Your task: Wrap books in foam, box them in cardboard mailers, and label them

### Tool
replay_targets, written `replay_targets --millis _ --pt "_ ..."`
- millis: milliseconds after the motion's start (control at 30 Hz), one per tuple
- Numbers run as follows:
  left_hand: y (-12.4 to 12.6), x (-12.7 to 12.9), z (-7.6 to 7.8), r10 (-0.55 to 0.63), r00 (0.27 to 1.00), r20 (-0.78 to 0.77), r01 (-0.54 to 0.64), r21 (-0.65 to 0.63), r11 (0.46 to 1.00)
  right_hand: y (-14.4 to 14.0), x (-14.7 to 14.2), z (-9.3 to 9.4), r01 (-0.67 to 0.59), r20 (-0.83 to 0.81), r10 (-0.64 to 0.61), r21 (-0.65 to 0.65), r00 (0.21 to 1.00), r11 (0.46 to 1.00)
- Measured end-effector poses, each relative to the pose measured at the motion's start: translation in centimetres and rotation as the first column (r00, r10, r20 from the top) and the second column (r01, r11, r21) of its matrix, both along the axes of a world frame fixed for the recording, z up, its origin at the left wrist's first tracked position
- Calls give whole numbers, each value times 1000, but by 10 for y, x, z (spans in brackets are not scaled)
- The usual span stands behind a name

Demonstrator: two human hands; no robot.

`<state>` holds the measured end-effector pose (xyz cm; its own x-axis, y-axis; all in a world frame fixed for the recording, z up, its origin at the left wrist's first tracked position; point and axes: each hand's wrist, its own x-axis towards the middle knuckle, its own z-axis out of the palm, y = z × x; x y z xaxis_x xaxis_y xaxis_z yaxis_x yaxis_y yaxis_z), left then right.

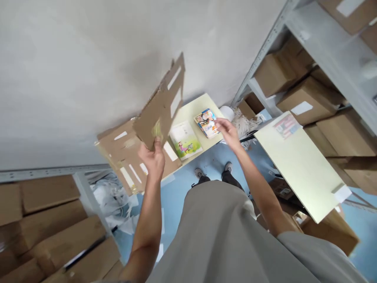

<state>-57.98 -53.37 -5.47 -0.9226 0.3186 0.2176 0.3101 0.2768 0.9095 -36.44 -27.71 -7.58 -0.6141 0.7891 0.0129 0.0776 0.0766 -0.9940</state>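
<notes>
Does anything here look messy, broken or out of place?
Yes. The flattened brown cardboard piece in the left hand has ragged, torn edges. White crumpled paper scraps lie heaped on the blue floor beside the grey metal shelf post.

A stockroom: metal shelving (pixel 332 51) packed with taped cardboard boxes (pixel 306 103).

Grey short-sleeved shirt (pixel 218 236), dark trousers (pixel 218 179), light sneakers (pixel 199 173), bare forearms.
</notes>
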Motion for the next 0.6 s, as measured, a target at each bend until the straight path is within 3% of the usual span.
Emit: replay_targets --millis 100,233,433,600 --pt "56 21 6 -205 976 71 201 63 978 62 87 -6 237 -38 -235 76 971 968" --pt "136 82 2 -459 861 219 435 150 888 114 214 -16 443 -89 -435 105 896 891" --pt "259 216 0 -735 561 380 713 229 663 142 395 -26 594 -68 -591 64 804 802" --pt "345 321 -13 -822 323 470 854 229 467 145 519 -32 695 -35 -695 12 718 719"
